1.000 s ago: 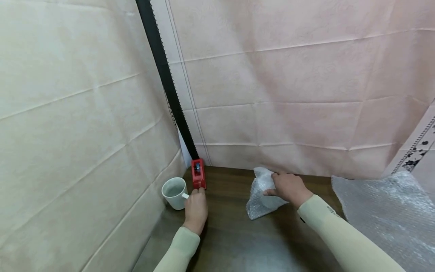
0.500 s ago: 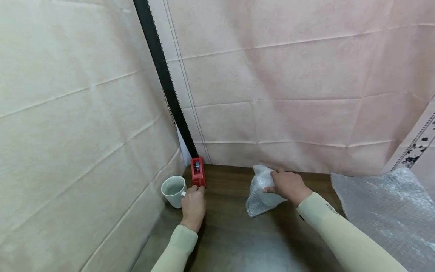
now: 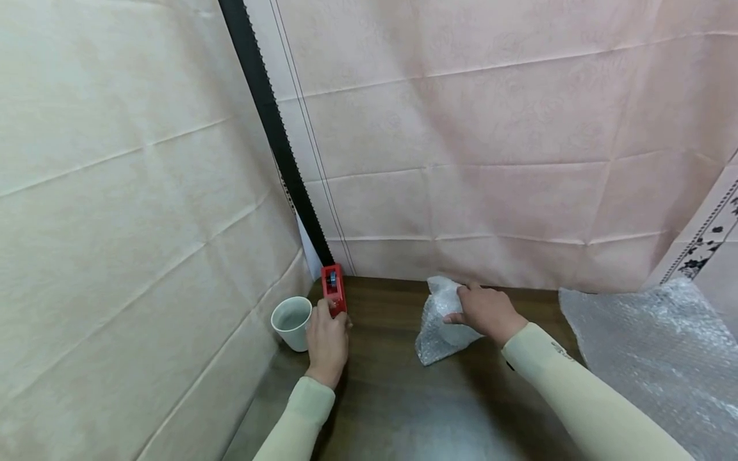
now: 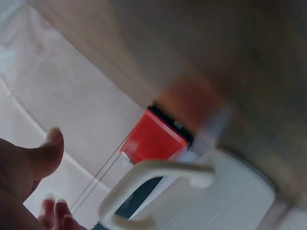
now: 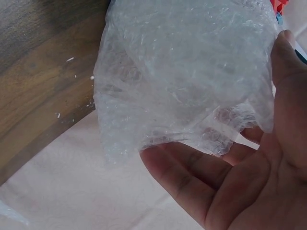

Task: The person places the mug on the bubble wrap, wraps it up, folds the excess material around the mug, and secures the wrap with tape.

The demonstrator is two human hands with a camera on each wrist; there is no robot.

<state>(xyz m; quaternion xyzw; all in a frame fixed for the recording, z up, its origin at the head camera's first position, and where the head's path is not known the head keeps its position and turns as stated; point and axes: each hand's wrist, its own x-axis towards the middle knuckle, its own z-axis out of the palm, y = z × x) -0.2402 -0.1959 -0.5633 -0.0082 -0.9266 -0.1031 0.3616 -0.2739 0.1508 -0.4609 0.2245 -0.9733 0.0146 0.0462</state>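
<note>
Right hand (image 3: 490, 312) holds bubble-wrapped bundle (image 3: 439, 328): likely light, slippery, best gripped mid-body. Left hand (image 3: 327, 344) loosely spread, near end of red dispenser (image 3: 334, 291).

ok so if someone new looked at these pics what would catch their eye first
Probably the red tape dispenser near the table's back left corner, just beyond the left hand, with a white mug to its left. Next might be the shiny bubble-wrap bundle held in the right hand, then the large bubble-wrap sheet at the head view's right edge.
</note>
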